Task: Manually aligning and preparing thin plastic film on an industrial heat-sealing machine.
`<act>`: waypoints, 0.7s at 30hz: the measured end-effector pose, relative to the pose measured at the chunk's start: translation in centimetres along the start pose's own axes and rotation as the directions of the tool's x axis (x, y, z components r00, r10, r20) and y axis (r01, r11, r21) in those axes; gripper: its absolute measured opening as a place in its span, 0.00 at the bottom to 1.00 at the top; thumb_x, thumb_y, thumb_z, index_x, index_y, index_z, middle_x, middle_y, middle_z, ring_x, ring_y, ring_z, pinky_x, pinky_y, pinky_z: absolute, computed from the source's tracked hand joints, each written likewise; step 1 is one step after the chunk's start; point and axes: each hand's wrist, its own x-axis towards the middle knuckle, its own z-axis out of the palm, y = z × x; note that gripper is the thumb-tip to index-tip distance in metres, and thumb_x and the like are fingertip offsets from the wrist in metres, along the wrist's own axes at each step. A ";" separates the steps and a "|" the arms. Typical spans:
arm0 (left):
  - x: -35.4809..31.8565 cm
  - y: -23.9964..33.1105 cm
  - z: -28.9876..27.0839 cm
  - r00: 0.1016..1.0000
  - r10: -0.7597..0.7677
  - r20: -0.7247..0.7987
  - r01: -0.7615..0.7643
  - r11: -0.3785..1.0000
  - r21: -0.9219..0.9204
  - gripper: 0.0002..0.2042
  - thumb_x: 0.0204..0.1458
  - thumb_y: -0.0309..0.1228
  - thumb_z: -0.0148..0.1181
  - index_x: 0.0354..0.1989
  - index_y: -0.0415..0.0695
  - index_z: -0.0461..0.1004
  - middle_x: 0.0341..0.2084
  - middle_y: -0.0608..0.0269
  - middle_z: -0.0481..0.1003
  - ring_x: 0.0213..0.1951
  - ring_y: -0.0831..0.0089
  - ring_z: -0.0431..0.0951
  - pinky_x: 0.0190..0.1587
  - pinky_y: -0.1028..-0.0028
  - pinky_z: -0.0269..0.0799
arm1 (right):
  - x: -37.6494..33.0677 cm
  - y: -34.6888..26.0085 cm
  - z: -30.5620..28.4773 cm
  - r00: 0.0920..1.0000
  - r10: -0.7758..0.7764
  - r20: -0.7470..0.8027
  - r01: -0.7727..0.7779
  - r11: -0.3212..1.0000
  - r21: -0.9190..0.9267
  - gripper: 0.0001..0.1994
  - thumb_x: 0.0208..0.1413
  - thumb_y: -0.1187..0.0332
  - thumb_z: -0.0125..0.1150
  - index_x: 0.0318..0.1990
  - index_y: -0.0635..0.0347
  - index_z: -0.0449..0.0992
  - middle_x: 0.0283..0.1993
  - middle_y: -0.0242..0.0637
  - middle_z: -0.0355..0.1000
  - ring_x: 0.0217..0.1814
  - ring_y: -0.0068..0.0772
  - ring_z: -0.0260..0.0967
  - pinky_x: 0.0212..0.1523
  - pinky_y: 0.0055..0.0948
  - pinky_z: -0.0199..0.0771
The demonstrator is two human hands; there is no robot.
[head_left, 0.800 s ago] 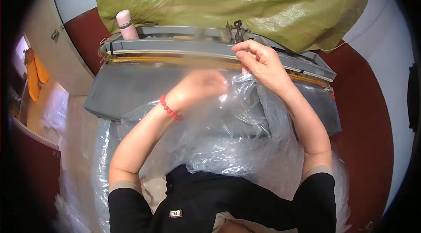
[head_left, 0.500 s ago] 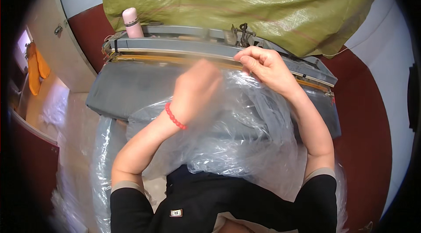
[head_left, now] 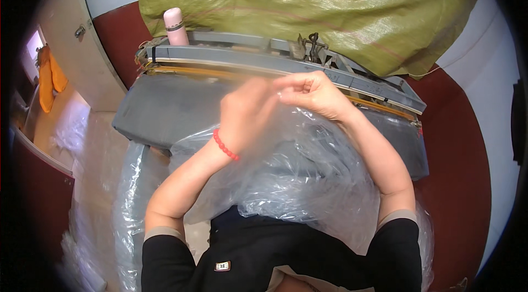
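Light was bright and fairly even, with glare flecking the clear plastic [head_left: 278, 198] at centre and a soft sheen on the green tarp [head_left: 308, 6] at the top; a violet glow tinted the far left. Motion blurred the left grip [head_left: 246, 113] near centre, the fisheye bowed the metal rail [head_left: 220, 59], and black swallowed the corners

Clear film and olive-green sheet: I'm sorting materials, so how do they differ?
The clear film is see-through; the olive-green sheet looks opaque. The film bunches on the near side of the metal frame; the sheet is mainly beyond it. Both are shiny and creased.
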 end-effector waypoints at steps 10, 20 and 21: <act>-4.8 0.7 -5.4 0.491 -0.015 0.871 0.676 0.637 -0.370 0.07 0.48 0.26 0.53 0.35 0.39 0.73 0.24 0.68 0.72 0.29 0.83 0.69 0.32 0.82 0.66 | -6.4 12.6 -11.1 0.723 0.010 -0.691 0.366 0.843 0.396 0.04 0.50 0.66 0.52 0.27 0.51 0.64 0.19 0.23 0.55 0.19 0.16 0.53 0.19 0.18 0.54; -21.0 -12.6 -19.8 -0.223 -0.575 0.787 0.665 0.501 0.554 0.11 0.38 0.22 0.55 0.34 0.37 0.73 0.28 0.63 0.75 0.30 0.77 0.72 0.35 0.77 0.67 | -59.3 21.3 -28.2 -0.468 -0.415 -0.781 -0.438 0.876 -0.203 0.13 0.49 0.66 0.53 0.40 0.65 0.72 0.40 0.38 0.71 0.42 0.30 0.67 0.45 0.27 0.66; -21.4 -14.0 -23.5 -0.051 -0.610 0.791 0.547 0.645 0.533 0.12 0.36 0.22 0.56 0.33 0.39 0.73 0.26 0.59 0.75 0.28 0.76 0.73 0.32 0.77 0.68 | -58.9 21.1 -26.1 -0.459 -0.407 -0.789 -0.664 0.748 0.000 0.14 0.50 0.64 0.52 0.39 0.63 0.73 0.40 0.38 0.71 0.43 0.30 0.67 0.45 0.26 0.65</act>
